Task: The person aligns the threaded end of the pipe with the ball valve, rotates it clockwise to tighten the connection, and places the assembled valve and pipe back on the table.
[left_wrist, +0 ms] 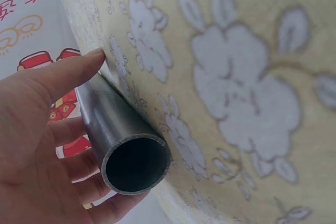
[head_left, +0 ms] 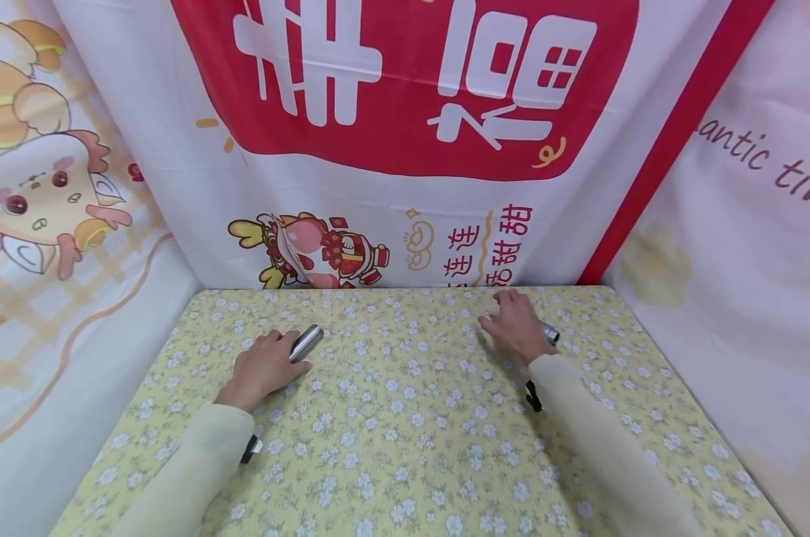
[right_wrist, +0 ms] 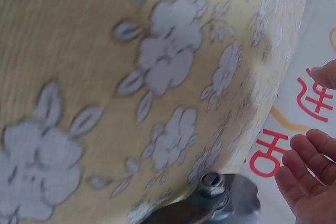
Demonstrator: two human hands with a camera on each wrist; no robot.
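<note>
My left hand [head_left: 264, 367] is at a short silver metal tube [head_left: 307, 342] lying on the table's left half. In the left wrist view, the tube's hollow end [left_wrist: 137, 163] faces the camera; the thumb is stretched out above it and the fingers lie loosely along its far side. At the right, my right hand [head_left: 515, 326] hovers with spread, loosely bent fingers and nothing between them. Beside its wrist lies a shiny metal fitting [head_left: 550, 333], partly hidden by the hand. The right wrist view shows this fitting [right_wrist: 231, 198] with a small round stub, apart from the fingers.
A yellow floral cloth [head_left: 398, 447] covers the table. Behind it hangs a white curtain [head_left: 378, 168] with red and white printing. Printed fabric walls [head_left: 747, 298] stand at both sides. Both forearms in pale sleeves [head_left: 183, 470] reach in from the front.
</note>
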